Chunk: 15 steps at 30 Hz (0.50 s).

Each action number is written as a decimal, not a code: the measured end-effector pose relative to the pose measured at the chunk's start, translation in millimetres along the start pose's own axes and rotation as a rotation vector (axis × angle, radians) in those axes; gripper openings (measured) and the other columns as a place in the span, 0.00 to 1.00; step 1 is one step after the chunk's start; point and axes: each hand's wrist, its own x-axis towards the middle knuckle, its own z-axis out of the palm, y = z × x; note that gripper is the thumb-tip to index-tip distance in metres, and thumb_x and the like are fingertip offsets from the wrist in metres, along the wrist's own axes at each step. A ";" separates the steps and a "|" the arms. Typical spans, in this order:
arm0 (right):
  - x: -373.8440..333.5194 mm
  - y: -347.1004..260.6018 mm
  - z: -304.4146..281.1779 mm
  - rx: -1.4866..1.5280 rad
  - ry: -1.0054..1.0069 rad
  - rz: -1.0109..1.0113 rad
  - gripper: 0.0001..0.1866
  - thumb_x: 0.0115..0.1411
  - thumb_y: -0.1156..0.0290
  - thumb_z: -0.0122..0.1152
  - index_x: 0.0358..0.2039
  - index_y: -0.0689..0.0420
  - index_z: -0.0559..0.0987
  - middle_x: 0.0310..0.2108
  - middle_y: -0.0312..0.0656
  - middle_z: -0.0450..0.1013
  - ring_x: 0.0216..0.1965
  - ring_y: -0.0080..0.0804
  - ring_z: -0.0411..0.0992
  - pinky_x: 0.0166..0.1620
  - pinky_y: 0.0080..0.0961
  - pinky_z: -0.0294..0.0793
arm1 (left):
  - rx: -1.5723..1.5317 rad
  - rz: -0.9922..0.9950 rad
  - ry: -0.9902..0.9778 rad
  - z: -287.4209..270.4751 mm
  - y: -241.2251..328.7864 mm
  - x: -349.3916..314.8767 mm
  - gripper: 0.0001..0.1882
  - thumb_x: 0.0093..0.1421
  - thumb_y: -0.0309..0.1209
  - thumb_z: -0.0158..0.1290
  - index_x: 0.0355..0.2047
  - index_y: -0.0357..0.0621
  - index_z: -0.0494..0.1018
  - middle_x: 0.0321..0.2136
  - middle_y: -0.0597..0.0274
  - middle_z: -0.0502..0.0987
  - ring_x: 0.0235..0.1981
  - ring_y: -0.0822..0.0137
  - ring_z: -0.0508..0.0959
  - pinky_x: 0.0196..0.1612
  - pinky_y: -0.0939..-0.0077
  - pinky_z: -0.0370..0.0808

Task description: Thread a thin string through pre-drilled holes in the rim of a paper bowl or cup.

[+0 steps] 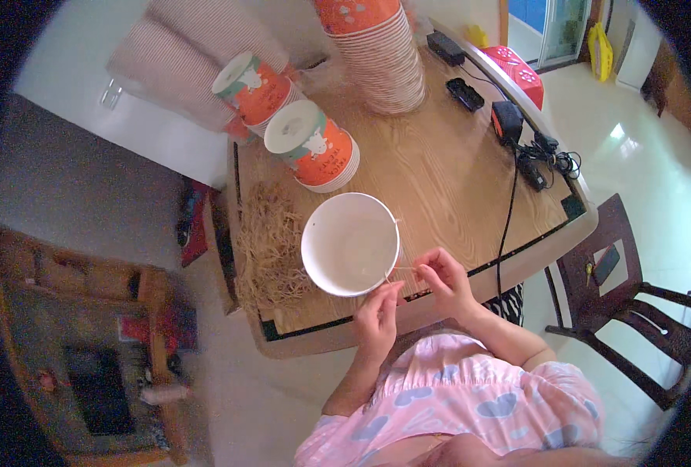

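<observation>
A person's right hand point(445, 283) pinches a thin strand point(404, 268) beside a white paper bucket point(349, 243) at the table's point(423, 175) near side; the left hand's point(376, 315) grip cannot be told. The strand appears to meet the bucket's edge, its fastening apparently unfinished.

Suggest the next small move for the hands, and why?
Probably draw the cord gently taut with the right hand, bracing the bucket with the left hand. The cord spans from the right hand to the bucket's near-right rim, and the left hand is right beside that spot. Whether it is knotted there is too small to tell.
</observation>
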 end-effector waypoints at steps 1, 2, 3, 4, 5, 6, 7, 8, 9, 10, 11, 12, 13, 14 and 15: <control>0.0 -0.5 -1.1 0.011 -0.006 -0.002 0.05 0.61 0.73 0.50 0.33 0.60 0.69 0.27 0.33 0.67 0.29 0.17 0.64 0.35 0.15 0.66 | -0.373 -0.347 -0.040 3.6 -4.2 -3.1 0.10 0.61 0.29 0.47 0.37 0.37 0.74 0.29 0.58 0.78 0.24 0.70 0.76 0.25 0.80 0.71; -0.1 -0.8 -2.6 0.022 -0.012 -0.003 0.05 0.61 0.73 0.51 0.33 0.61 0.68 0.27 0.33 0.67 0.30 0.17 0.65 0.35 0.16 0.66 | -0.752 -0.689 -0.081 6.9 -5.9 -5.3 0.12 0.63 0.31 0.44 0.39 0.37 0.74 0.28 0.59 0.78 0.22 0.74 0.75 0.22 0.83 0.69; -0.1 0.8 -6.5 0.008 -0.019 -0.002 0.05 0.61 0.73 0.51 0.33 0.61 0.68 0.27 0.33 0.67 0.30 0.17 0.65 0.35 0.16 0.66 | -1.001 -0.800 -0.089 10.8 0.3 0.1 0.15 0.64 0.35 0.42 0.43 0.37 0.72 0.26 0.64 0.76 0.18 0.80 0.69 0.17 0.88 0.62; 0.3 5.3 -10.9 -0.083 -0.083 0.009 0.04 0.62 0.74 0.49 0.34 0.60 0.68 0.29 0.33 0.67 0.31 0.17 0.65 0.37 0.15 0.66 | -1.014 -0.799 -0.079 14.6 -1.1 1.1 0.15 0.64 0.35 0.42 0.43 0.37 0.72 0.26 0.64 0.76 0.18 0.80 0.69 0.17 0.88 0.62; 0.8 10.6 -14.0 -0.174 -0.148 0.020 0.03 0.63 0.75 0.47 0.34 0.60 0.67 0.31 0.34 0.67 0.32 0.17 0.65 0.38 0.15 0.66 | -1.081 -0.821 -0.089 18.6 -4.9 1.1 0.14 0.63 0.33 0.44 0.43 0.37 0.72 0.25 0.66 0.75 0.18 0.82 0.68 0.17 0.89 0.61; 0.9 13.2 -13.6 -0.155 -0.177 0.042 0.03 0.63 0.74 0.47 0.34 0.60 0.67 0.30 0.33 0.67 0.32 0.17 0.65 0.37 0.15 0.66 | -1.147 -0.842 -0.097 22.3 -8.7 0.6 0.13 0.62 0.32 0.45 0.43 0.37 0.72 0.24 0.68 0.75 0.17 0.83 0.66 0.17 0.90 0.60; -0.8 13.7 -13.2 -0.166 -0.189 0.044 0.03 0.63 0.74 0.47 0.34 0.60 0.67 0.30 0.33 0.67 0.32 0.17 0.65 0.37 0.15 0.66 | -1.158 -0.840 -0.084 27.2 -13.1 -1.1 0.13 0.62 0.32 0.45 0.43 0.37 0.72 0.24 0.68 0.75 0.17 0.83 0.66 0.17 0.90 0.60; -2.2 13.0 -11.2 -0.184 -0.205 0.088 0.03 0.63 0.74 0.47 0.35 0.60 0.67 0.30 0.33 0.66 0.32 0.17 0.65 0.37 0.15 0.66 | -1.180 -0.813 -0.057 32.6 -18.1 -3.4 0.13 0.62 0.31 0.47 0.43 0.37 0.72 0.23 0.69 0.74 0.16 0.84 0.64 0.17 0.91 0.59; -3.6 12.2 -10.6 -0.202 -0.220 0.132 0.03 0.63 0.74 0.47 0.35 0.60 0.67 0.30 0.33 0.66 0.32 0.17 0.65 0.38 0.15 0.66 | -1.200 -0.787 -0.030 36.9 -21.5 -4.6 0.12 0.61 0.30 0.49 0.42 0.38 0.72 0.23 0.71 0.73 0.16 0.84 0.62 0.17 0.92 0.57; -2.7 17.6 -11.4 -0.191 -0.217 0.141 0.03 0.62 0.75 0.47 0.35 0.60 0.67 0.30 0.32 0.66 0.33 0.17 0.65 0.38 0.15 0.66 | -1.210 -0.785 -0.018 39.1 -23.8 -5.7 0.12 0.61 0.30 0.49 0.42 0.38 0.72 0.23 0.71 0.73 0.16 0.84 0.62 0.17 0.92 0.57; -2.7 16.2 -12.8 -0.201 -0.227 0.142 0.03 0.62 0.75 0.47 0.35 0.60 0.67 0.30 0.32 0.66 0.33 0.17 0.65 0.38 0.15 0.66 | -1.164 -0.811 0.000 40.2 -25.3 -6.3 0.11 0.60 0.30 0.50 0.40 0.38 0.73 0.22 0.72 0.73 0.15 0.84 0.62 0.17 0.91 0.57; -2.4 9.0 -10.1 -0.240 -0.132 0.083 0.04 0.60 0.76 0.50 0.35 0.60 0.68 0.32 0.35 0.68 0.33 0.19 0.66 0.38 0.17 0.68 | -1.116 -0.839 0.017 39.8 -26.5 -5.7 0.10 0.59 0.30 0.51 0.38 0.38 0.74 0.21 0.73 0.72 0.15 0.84 0.61 0.16 0.90 0.57; -2.1 2.4 -8.3 -0.277 -0.036 0.023 0.05 0.58 0.77 0.52 0.36 0.61 0.70 0.33 0.38 0.70 0.33 0.21 0.68 0.38 0.19 0.69 | -1.122 -0.837 0.027 38.1 -26.8 -4.8 0.10 0.59 0.30 0.51 0.38 0.38 0.74 0.21 0.73 0.72 0.15 0.84 0.61 0.16 0.90 0.57; 0.6 -3.7 -7.9 -0.282 -0.045 0.023 0.05 0.58 0.77 0.52 0.36 0.61 0.70 0.33 0.38 0.70 0.33 0.21 0.68 0.38 0.19 0.69 | -1.097 -0.832 -0.007 35.1 -26.2 -3.5 0.09 0.59 0.31 0.52 0.36 0.39 0.75 0.21 0.73 0.72 0.15 0.83 0.61 0.17 0.90 0.57; 4.4 -10.5 -7.2 -0.337 -0.055 -0.047 0.06 0.57 0.78 0.53 0.36 0.61 0.70 0.35 0.38 0.69 0.33 0.22 0.68 0.38 0.19 0.69 | -1.069 -0.828 -0.046 32.3 -25.4 -3.3 0.08 0.59 0.31 0.52 0.34 0.39 0.75 0.20 0.74 0.72 0.15 0.83 0.62 0.17 0.89 0.57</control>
